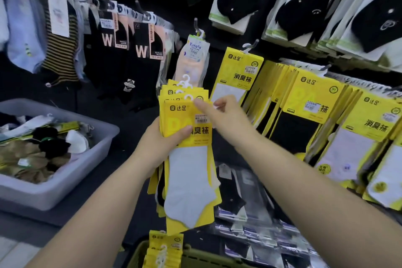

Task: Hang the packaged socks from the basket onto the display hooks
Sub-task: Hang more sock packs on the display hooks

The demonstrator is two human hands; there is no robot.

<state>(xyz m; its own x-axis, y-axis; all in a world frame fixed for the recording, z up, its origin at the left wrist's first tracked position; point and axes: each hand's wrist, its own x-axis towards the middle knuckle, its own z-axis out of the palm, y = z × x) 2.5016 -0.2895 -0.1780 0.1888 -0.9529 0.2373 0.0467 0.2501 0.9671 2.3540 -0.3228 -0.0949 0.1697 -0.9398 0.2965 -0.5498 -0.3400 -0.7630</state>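
My left hand (159,137) grips the stack (189,169) of yellow sock packs at its middle, thumb on the front and fingers behind. The stack stands upright in front of the display, and the packs are fanned a little at the top. More packs (165,248) stand in the green basket (195,257), near me at the bottom.

My right hand (224,115) is at the top right corner of the front pack. The forefinger lies on the card, just beside the white hangers (186,81), and the other fingers are curled. My thumb is hidden, so I cannot tell if I pinch the pack or only touch it.

The hook (252,44) is far and to the right, and one yellow pack (239,72) of the same kind hangs on it.

I think the danger is in the separating. The hangers sit close together, so they may catch on each other and two packs may come away at once. If my left thumb loosens while I pull, the fanned packs can slide out and fall. The rows to the right look alike, so I may also choose a wrong hook.
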